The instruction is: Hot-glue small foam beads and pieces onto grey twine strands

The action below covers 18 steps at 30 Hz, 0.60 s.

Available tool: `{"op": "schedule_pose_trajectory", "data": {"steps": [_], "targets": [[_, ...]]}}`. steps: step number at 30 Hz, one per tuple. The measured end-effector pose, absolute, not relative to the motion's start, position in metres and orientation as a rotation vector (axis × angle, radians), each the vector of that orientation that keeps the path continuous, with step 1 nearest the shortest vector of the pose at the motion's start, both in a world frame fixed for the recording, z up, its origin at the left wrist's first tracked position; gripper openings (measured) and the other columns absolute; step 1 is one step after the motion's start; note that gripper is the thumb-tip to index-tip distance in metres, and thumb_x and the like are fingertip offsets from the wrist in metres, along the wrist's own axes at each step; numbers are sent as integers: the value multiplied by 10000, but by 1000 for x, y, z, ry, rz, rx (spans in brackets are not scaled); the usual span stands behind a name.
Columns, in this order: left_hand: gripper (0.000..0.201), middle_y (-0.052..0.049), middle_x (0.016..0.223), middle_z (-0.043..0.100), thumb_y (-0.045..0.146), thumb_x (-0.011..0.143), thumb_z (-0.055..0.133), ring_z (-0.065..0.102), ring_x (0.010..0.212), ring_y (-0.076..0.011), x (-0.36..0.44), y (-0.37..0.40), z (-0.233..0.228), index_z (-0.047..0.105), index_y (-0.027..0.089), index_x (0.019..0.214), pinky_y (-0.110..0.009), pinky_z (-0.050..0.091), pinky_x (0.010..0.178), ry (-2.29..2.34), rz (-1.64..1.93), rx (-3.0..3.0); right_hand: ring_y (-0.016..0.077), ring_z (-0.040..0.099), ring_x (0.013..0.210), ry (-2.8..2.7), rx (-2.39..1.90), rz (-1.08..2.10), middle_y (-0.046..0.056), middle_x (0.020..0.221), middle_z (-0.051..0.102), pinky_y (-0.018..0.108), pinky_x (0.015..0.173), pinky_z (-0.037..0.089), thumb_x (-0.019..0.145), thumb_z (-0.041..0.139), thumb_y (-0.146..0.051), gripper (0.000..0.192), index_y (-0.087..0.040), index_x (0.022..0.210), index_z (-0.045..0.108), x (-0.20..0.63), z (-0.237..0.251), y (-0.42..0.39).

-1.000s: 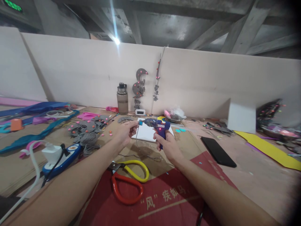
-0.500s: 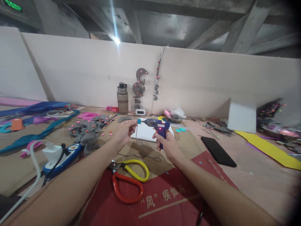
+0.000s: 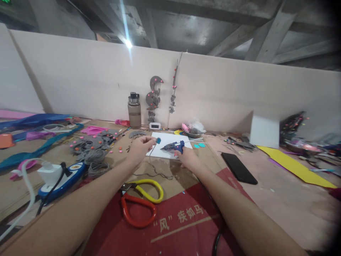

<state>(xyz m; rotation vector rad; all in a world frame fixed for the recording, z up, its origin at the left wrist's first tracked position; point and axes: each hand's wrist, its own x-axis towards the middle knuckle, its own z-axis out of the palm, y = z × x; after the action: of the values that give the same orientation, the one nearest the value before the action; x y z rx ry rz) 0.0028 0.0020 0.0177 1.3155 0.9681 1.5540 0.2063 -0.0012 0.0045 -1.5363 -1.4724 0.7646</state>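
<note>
Between the fingertips of my left hand (image 3: pixel 141 147) is a small teal felt piece (image 3: pixel 158 140), pinched at its edge. A thin grey cord (image 3: pixel 152 164) trails down from near it to the cardboard. My right hand (image 3: pixel 188 158) is wrapped round the handle of a blue glue gun (image 3: pixel 177 145). The gun's nozzle points left and down over a white sheet (image 3: pixel 157 153), apart from the felt piece. Several teal cutouts (image 3: pixel 199 145) lie right of the sheet. Scissors with one yellow and one red handle (image 3: pixel 141 204) lie nearer me.
A black phone (image 3: pixel 239 168) lies on the right. At left are a blue power strip (image 3: pixel 62 181) with plugs and cables, and grey yarn (image 3: pixel 94 156). A water bottle (image 3: pixel 134 111) stands by the white panel (image 3: pixel 218 92), where grey felt moon shapes (image 3: pixel 153 94) hang.
The glue gun has been lowered and drawn back from the felt piece, its nozzle now tilting down. My left hand still holds the piece, now turned face-on. The whole view has shifted slightly.
</note>
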Motion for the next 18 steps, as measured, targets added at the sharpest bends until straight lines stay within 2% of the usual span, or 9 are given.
{"op": "schedule_pose_trajectory", "data": {"steps": [3,5,6,8,11,13,16,18], "targets": [[183,7,593,566,329,680,670,439,539,-88,7,-11,24,680,154,733,-213,305,516,1070,1542,1496,252,563,896,-1536,-1532,391,110,802,574,352,746,423,641,687,-244,281,-209,593,412,207,10,-9],[158,-13,649,608,312,678,672,480,597,-113,9,-19,29,688,161,724,-224,340,567,1096,1559,1579,255,520,966,-1607,-1442,183,117,914,561,395,839,388,677,639,-252,180,-198,700,468,200,15,-18],[144,-17,668,619,301,675,674,486,612,-122,10,-23,31,693,168,726,-229,348,584,1099,1579,1610,239,514,965,-1628,-1368,190,104,938,556,399,861,381,700,608,-259,155,-196,769,485,195,17,-23],[106,-17,686,626,273,663,681,483,624,-131,12,-30,35,697,183,717,-236,351,603,1104,1631,1648,193,531,903,-1595,-1204,444,62,927,558,376,847,405,719,579,-285,194,-202,857,471,180,21,-32],[42,-11,671,604,226,641,691,466,641,-141,16,-38,39,696,205,677,-237,344,609,1083,1693,1685,153,541,980,-1336,-863,1002,41,1044,571,326,867,422,679,616,-277,391,-227,1015,422,156,26,-44],[34,-12,681,596,205,626,699,465,663,-147,18,-41,41,693,215,658,-237,343,616,1055,1724,1696,150,566,948,-1197,-739,1238,20,984,599,318,840,438,653,640,-260,463,-238,1054,410,146,30,-50],[32,-20,770,622,213,640,688,487,700,-146,19,-41,41,691,212,672,-237,352,634,1054,1744,1708,130,586,726,-1052,-672,1451,-19,793,594,291,699,463,629,659,-239,442,-225,1006,431,142,36,-57],[68,-23,796,639,245,681,659,510,707,-144,19,-39,40,688,200,722,-241,364,648,1077,1701,1700,80,495,538,-987,-667,1531,-67,651,516,233,558,424,620,673,-231,414,-217,962,438,145,38,-58]]}}
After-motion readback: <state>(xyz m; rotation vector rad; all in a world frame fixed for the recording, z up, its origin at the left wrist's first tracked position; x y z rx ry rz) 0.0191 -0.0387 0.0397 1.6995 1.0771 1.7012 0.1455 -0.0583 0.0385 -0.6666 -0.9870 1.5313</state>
